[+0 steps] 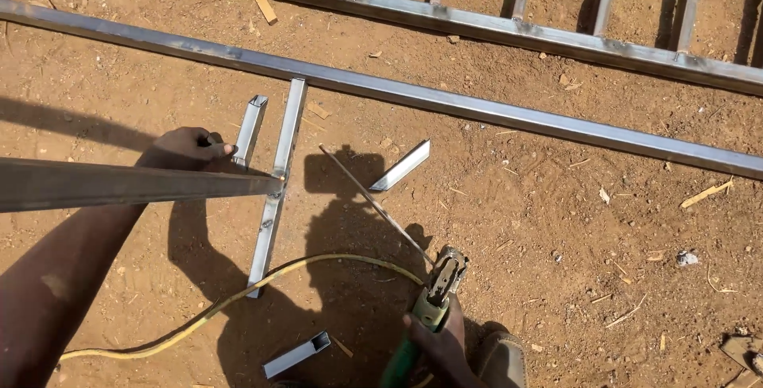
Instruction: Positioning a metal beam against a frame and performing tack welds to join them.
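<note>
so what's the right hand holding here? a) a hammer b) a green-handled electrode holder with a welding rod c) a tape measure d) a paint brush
b, the right hand grips a green-handled electrode holder whose thin welding rod points up toward the steel tube lying on the dirt, and a yellow cable curves across the ground toward the holder.

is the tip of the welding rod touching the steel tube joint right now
No, the welding rod tip hangs over bare dirt, apart from the joint where the tubes meet.
</note>
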